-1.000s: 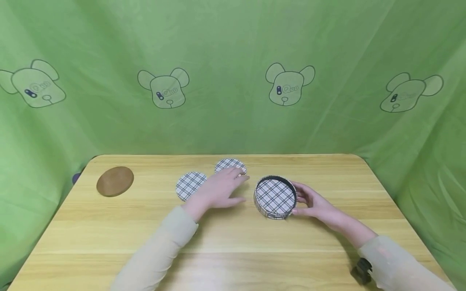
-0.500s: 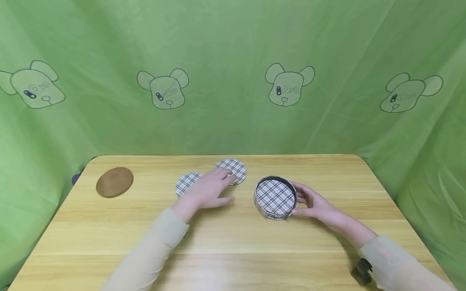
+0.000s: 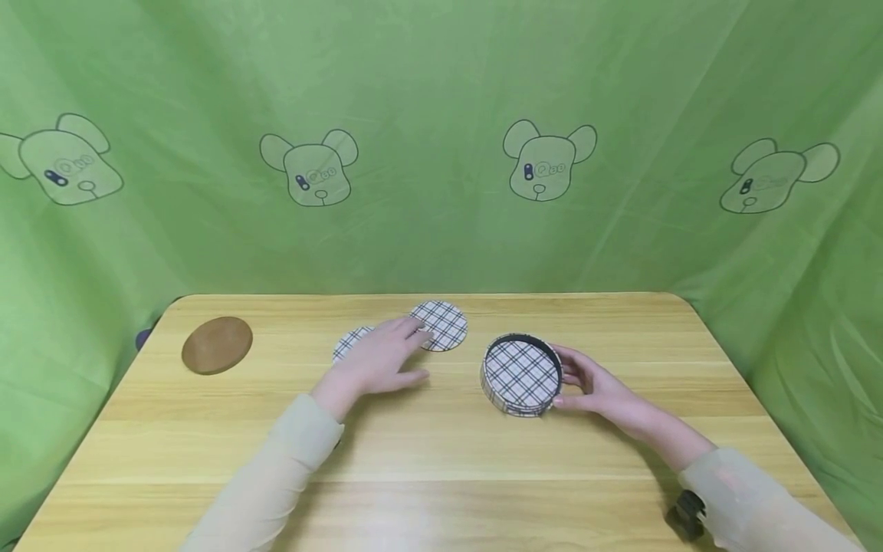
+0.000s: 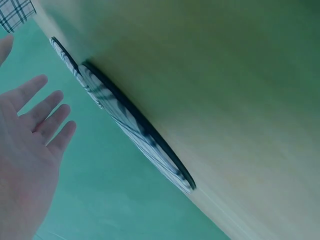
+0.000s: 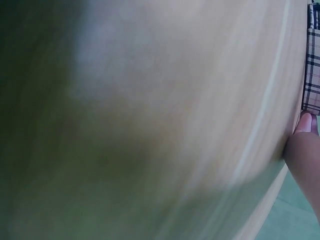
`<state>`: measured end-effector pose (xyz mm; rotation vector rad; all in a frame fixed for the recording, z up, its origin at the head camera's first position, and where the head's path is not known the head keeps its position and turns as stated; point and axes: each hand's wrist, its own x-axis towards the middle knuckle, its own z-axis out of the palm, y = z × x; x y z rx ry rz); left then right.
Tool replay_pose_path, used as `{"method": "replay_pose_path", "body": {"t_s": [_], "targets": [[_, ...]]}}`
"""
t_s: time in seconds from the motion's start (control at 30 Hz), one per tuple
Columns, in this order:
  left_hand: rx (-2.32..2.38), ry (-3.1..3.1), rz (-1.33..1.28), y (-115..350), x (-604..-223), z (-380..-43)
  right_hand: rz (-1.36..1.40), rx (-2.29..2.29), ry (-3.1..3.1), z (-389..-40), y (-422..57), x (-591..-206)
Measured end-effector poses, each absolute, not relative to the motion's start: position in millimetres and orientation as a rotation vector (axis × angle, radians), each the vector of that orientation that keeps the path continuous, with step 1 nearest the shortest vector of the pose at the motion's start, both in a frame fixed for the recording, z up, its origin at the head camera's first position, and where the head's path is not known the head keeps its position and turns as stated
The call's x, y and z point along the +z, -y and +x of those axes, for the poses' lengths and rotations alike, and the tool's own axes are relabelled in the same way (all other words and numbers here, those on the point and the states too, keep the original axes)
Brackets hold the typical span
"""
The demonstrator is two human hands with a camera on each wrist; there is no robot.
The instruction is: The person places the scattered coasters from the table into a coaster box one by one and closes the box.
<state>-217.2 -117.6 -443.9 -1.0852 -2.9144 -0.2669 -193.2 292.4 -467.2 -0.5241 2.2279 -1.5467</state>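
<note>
In the head view my left hand (image 3: 375,359) hovers palm down, fingers loosely spread. It partly covers one round plaid coaster (image 3: 350,342), and its fingertips overlap the edge of another plaid coaster (image 3: 447,326) farther back. The left wrist view shows this hand (image 4: 30,140) holding nothing, beside the thin dark-edged coaster (image 4: 131,126). My right hand (image 3: 599,389) grips the right side of a round plaid coaster holder (image 3: 493,392), thumb in front and fingers behind. A plaid disc (image 3: 522,373) fills the holder's inside below its dark inner wall. In the right wrist view, the thumb (image 5: 303,124) meets the holder's wall.
A brown round disc (image 3: 218,346) lies at the table's far left. Green cloth (image 3: 428,230) with bear-head outlines hangs behind and beside the wooden table (image 3: 483,483). A small dark object (image 3: 686,515) sits at the right sleeve.
My left hand has drawn back to the left, away from the holder, uncovering more of the far coaster and covering more of the near one. The right hand and holder have stayed put.
</note>
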Motion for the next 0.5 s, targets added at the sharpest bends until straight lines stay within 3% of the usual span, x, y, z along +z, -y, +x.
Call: {"method": "replay_pose_path", "body": {"t_s": [0.5], "targets": [[-0.299, 2.929, -1.026, 141, -448, -220, -0.531, -1.545, -2.229, -194, -293, -468]]}}
